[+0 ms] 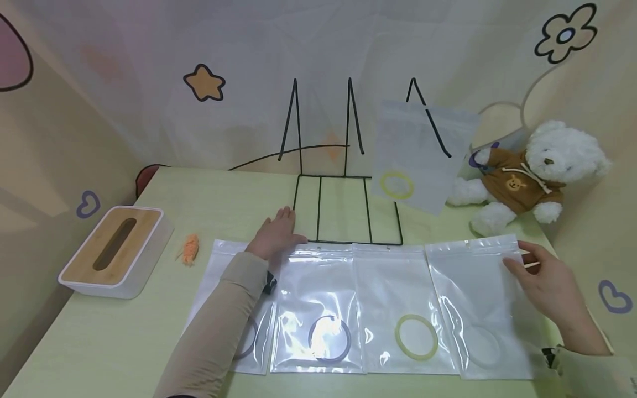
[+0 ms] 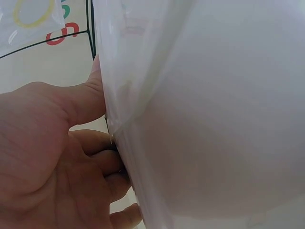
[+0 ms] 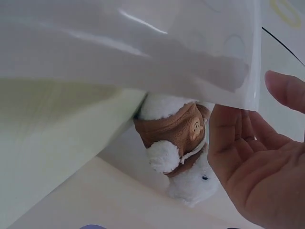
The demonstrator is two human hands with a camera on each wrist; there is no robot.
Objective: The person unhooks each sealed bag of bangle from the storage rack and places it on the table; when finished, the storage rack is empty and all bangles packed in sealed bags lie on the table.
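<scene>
Several clear zip bags lie side by side along the front of the table, each with a ring in it. My right hand (image 1: 554, 287) grips the upper right edge of the rightmost bag (image 1: 473, 293), thumb over it and fingers behind. Its pale ring (image 1: 483, 347) is faint. My left hand (image 1: 276, 232), fingers straight, rests at the near left corner of a black wire rack (image 1: 348, 242). Close to its thumb is the bag with a purplish ring (image 1: 318, 293). My left sleeve partly covers the leftmost bag (image 1: 226, 257). Another bag (image 1: 420, 143), with a yellow ring, hangs on the rack's right hook.
A white tissue box (image 1: 77, 243) with a wooden lid stands at the left. Beside it lies a small orange thing (image 1: 189, 250) with thin threads. A white teddy bear (image 1: 527, 182) in a brown top sits at the back right. Printed cloth hangs behind the table.
</scene>
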